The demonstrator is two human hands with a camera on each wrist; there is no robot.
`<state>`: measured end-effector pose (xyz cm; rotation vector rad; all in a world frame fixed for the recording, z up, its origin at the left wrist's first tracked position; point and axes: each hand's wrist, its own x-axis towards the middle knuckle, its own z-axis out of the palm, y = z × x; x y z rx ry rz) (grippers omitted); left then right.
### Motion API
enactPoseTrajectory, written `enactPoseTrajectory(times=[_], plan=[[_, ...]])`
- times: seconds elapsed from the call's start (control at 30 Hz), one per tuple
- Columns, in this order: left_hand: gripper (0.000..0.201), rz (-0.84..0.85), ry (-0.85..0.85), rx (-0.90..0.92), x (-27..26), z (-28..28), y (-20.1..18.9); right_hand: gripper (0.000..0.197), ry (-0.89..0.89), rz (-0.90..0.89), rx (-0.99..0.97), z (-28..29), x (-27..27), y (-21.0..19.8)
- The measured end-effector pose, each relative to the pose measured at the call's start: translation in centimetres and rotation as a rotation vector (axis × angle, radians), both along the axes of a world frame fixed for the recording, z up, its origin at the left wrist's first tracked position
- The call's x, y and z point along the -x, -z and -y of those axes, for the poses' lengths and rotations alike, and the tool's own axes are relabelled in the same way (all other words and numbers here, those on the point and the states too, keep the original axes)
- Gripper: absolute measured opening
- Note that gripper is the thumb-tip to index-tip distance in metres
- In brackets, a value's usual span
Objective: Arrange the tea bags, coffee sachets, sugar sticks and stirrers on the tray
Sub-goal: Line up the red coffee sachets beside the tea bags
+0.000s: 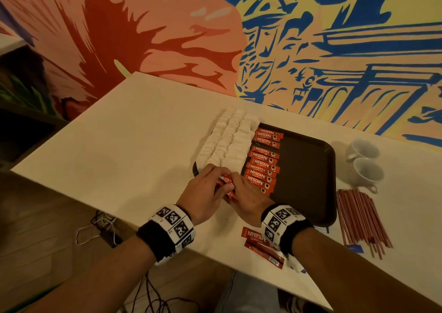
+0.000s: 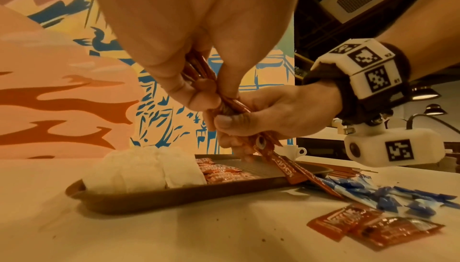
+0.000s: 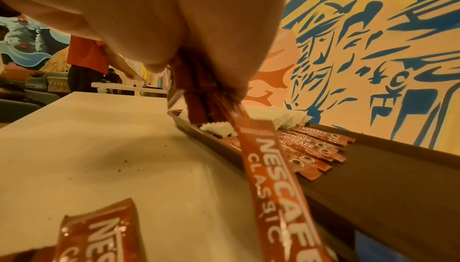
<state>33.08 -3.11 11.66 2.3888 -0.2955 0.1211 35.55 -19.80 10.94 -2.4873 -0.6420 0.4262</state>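
Observation:
A dark brown tray point(image 1: 308, 159) lies on the white table. White tea bags point(image 1: 229, 138) fill its left part in rows, and a column of red coffee sachets point(image 1: 263, 162) lies beside them. At the tray's near left corner my left hand point(image 1: 205, 193) and right hand point(image 1: 248, 197) together grip a small bundle of red coffee sachets point(image 1: 226, 184). The left wrist view shows the bundle point(image 2: 263, 144) pinched by both hands, its lower ends hanging over the tray rim point(image 2: 199, 191). One held sachet point(image 3: 273, 183) hangs long in the right wrist view.
Loose red sachets point(image 1: 260, 241) lie on the table by my right wrist. A bunch of red stirrers point(image 1: 361, 219) lies right of the tray. Blue sugar sticks point(image 2: 373, 193) are heaped beside the tray. Two white cups point(image 1: 363, 162) stand at the far right.

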Motion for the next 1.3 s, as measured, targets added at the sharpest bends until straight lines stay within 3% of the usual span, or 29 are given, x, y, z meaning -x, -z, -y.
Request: enactPoseTrajectory(times=[0.17,0.33,0.5,0.57,0.67,0.73,0.8,0.93,1.17,1.3], plan=[[0.042,0.025,-0.005,0.026,-0.4,0.2,-1.1,0.043,-0.005,0.007,-0.038,0.6,-0.2,-0.9],[0.068,0.056,-0.035,0.203,-0.8,0.1,-2.8,0.033,0.066,-0.053,-0.128,1.5,-1.0,-1.8],[0.057,0.167,-0.146,0.308,0.6,0.0,-2.1,0.033,0.248,-0.081,-0.286,3.2,-1.5,-2.8],[0.051,0.086,-0.099,0.210,1.6,0.6,-0.6,0.049,0.314,-0.098,-0.359,3.7,-1.6,-3.5],[0.049,-0.033,0.193,-0.059,3.3,2.3,2.3,0.075,0.406,-0.097,-0.514,4.8,-1.9,-3.8],[0.053,-0.101,0.368,-0.177,4.1,3.9,3.4,0.082,0.465,-0.110,-0.594,5.6,-2.1,-3.7],[0.066,-0.132,0.479,-0.296,4.4,5.6,4.2,0.078,0.509,-0.147,-0.649,6.4,-2.0,-3.8],[0.095,-0.143,0.627,-0.511,3.3,8.5,4.6,0.047,0.555,-0.213,-0.760,8.1,-0.6,-3.8],[0.090,-0.179,0.660,-0.640,1.8,9.1,4.4,0.038,0.603,-0.267,-0.694,11.4,1.7,-3.0],[0.086,-0.198,0.618,-0.623,1.9,9.1,3.6,0.031,0.667,-0.260,-0.631,13.4,2.6,-2.7]])
